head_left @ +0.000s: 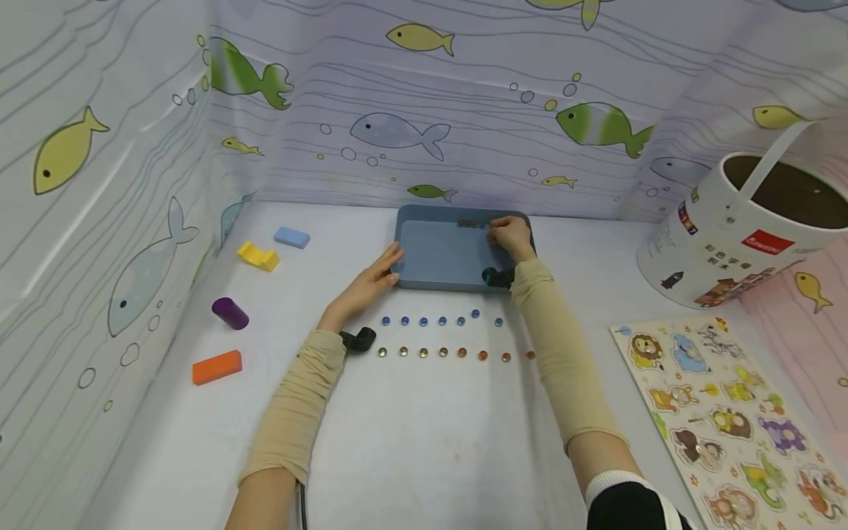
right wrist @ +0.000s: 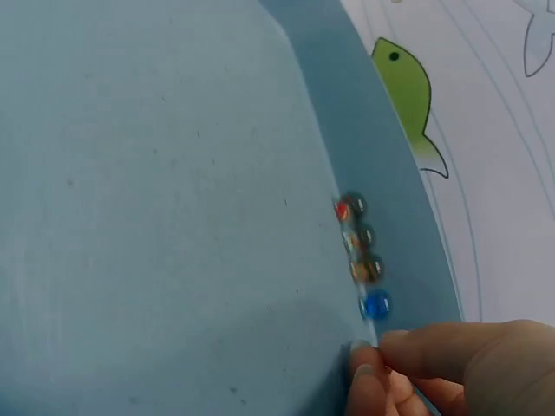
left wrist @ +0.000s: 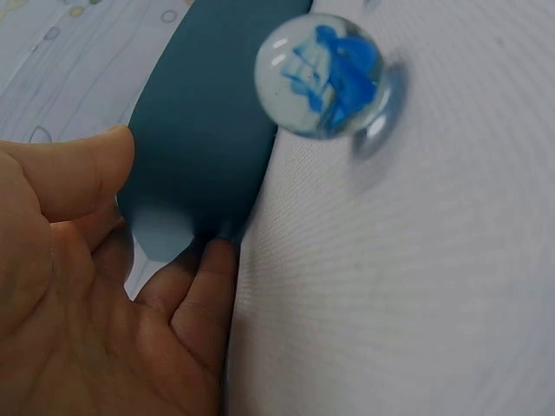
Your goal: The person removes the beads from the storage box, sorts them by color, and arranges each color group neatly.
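A blue-grey tray (head_left: 440, 250) lies at the back of the white table. My left hand (head_left: 369, 288) rests its fairly straight fingers against the tray's left side, close to the front corner. Inside the tray, my right hand (head_left: 511, 235) reaches to the far wall with thumb and fingertips drawn together; I cannot tell whether a marble is between them. Beside those fingertips a blue marble (right wrist: 376, 304) and several amber and red marbles (right wrist: 360, 238) line the wall. A clear marble with blue swirls (left wrist: 321, 76) lies near the left hand.
In front of the tray run a row of blue marbles (head_left: 424, 322) and a row of amber marbles (head_left: 443, 352). Orange (head_left: 217, 367), purple (head_left: 230, 313), yellow (head_left: 259, 256) and blue blocks (head_left: 292, 237) lie left. A white bucket (head_left: 722, 235) and an animal puzzle board (head_left: 715, 412) are right.
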